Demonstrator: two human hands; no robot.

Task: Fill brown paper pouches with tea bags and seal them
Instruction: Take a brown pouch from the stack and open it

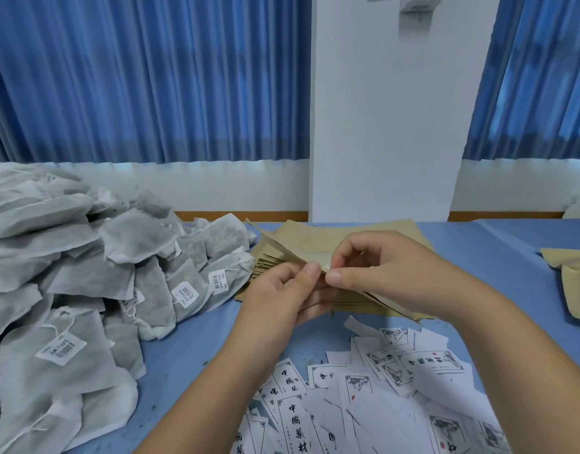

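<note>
Brown paper pouches (265,270) are stacked flat on the blue table cover (190,339); whether they hold anything cannot be told. The top pouch (301,244) is lifted at its near edge, which is pinched between thumb and fingers of the left hand (282,299) and of the right hand (380,270). Tea bags (85,273) are heaped at the left, printed labels (380,388) scattered in front. Blue curtains (151,77) and a white pillar (390,126) are seen behind.

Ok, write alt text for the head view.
Left hand and right hand pinch the edge of the top brown pouch on a stack. Tea bags are heaped left of it; printed white slips lie scattered in front.
</note>
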